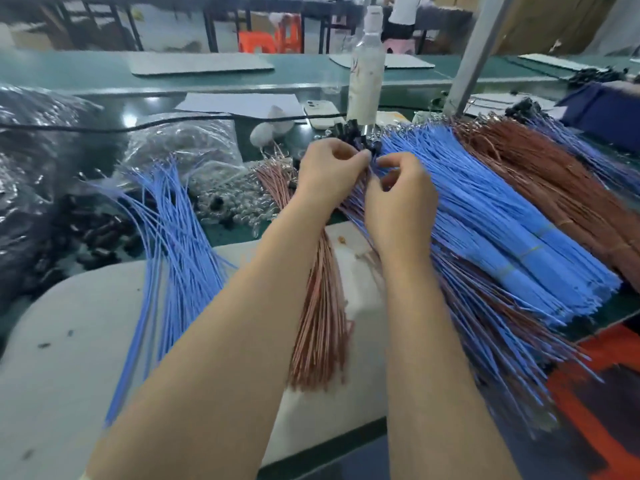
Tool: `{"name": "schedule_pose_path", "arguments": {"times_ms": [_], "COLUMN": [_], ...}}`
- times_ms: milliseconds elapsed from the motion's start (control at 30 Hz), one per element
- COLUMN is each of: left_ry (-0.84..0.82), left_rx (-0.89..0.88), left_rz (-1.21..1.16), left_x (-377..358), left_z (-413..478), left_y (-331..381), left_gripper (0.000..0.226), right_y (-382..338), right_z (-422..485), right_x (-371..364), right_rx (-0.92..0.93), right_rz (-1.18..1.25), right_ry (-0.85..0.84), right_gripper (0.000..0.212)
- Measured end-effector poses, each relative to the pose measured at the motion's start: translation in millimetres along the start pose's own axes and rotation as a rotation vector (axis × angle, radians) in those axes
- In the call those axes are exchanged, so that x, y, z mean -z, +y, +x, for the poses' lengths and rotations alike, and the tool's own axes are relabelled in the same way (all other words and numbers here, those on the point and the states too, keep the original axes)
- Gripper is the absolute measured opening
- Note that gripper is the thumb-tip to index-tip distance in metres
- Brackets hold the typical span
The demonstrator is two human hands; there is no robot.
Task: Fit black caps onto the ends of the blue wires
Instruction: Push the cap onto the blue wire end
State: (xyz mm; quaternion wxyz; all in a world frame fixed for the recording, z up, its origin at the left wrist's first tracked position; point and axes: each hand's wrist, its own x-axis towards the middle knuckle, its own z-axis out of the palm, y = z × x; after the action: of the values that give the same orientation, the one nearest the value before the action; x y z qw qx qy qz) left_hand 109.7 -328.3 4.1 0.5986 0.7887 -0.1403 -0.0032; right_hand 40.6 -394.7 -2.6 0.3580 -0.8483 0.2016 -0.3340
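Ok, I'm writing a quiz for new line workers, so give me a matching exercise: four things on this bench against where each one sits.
Things
1. plastic bottle
2. white phone
3. loose blue wires
4. copper wire bundle

Places
A. fanned out left of the left forearm
B. standing upright beyond the left hand and right hand
C. lying between the two forearms
D. flat on the bench, just left of the bottle's base

Pairs: 1-B, 2-D, 3-A, 4-C
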Motion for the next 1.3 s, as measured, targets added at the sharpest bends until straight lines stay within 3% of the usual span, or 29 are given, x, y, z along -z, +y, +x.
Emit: {"name": "schedule_pose_path", "arguments": {"times_ms": [233,400,500,900,1067,1300], "left_ry": [0.439,0.66,0.735,0.75,0.726,0.758], "left_rx": [-0.02,0.053,0.095,0.152,0.173,0.18], "left_rz": [-0.358,-0.425,-0.478,-0.457,-0.474,-0.512], "left_x": [128,209,242,257,248,241], "left_z": [-29,-68,-86,-92,-86,-84], "left_y": [-5,-38,-53,-64,-62,-63], "left_gripper": [0.01,0.014,0.014,0.01,0.009,0.011], "right_y": [-89,-126,-137,-160,-160,-158], "right_z": [-38,-83,-106,-123,-133,-132], "right_x": [-57,-121,-149,-200,-204,-207], "right_rx": [0.175,0.247,0.274,0.463,0.441,0.473], "right_rz": [0.264,0.085,-0.012,-0.404,-0.358,-0.319], "right_ry": [-0.31,-0.639,-0.736,-0.765,-0.635,-0.605], "right_gripper": [0.012,0.019,0.025,0.035,0.028,0.024]}}
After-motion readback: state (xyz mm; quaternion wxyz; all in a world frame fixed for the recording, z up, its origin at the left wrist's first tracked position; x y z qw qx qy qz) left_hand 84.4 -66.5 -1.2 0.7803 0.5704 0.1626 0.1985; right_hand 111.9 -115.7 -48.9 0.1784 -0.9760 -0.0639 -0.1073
